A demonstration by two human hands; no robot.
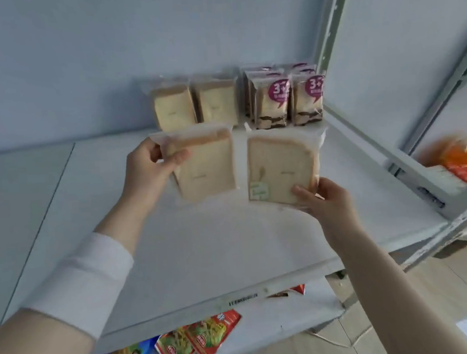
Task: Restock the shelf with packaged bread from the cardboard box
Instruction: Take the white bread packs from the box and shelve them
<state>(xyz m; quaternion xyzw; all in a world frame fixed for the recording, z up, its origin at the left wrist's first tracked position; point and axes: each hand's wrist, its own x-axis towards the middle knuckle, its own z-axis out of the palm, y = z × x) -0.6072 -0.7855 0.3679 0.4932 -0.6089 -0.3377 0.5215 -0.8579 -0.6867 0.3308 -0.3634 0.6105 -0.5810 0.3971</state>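
Placement step: left pack (206, 167) is pinched at its 10 o'clock corner in the left hand's (153, 167) grip, right pack (279, 167) is clamped at its 5 o'clock corner in the right hand's (325, 199), both held over the shelf (232, 249); next, each is judged due to be stood before the row (193, 104) at 12 o'clock.

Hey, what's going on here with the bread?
A person is restocking a white shelf. The left hand grips one bread pack by its top corner. The right hand holds a second pack by its bottom corner. Both are held over the shelf. At the back, two plain packs stand upright, with purple-labelled packs to their right. Neither held pack looks set down yet.
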